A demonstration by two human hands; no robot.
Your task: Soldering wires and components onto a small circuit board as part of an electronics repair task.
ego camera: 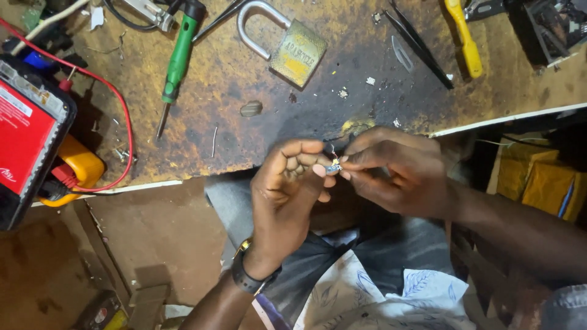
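- Here, a tiny blue part [334, 166] with a thin wire sits pinched between both hands, just off the bench [244, 79] edge, above the lap
- Left hand [287, 189] grips it with thumb and forefinger; right hand [391, 171] pinches its other end, fingers narrow
- Step, as I judge: fine fitting or twisting; next calls for steady, small finger force
- Beyond: padlock [293, 49], green screwdriver [178, 58], tweezers [419, 43], untouched
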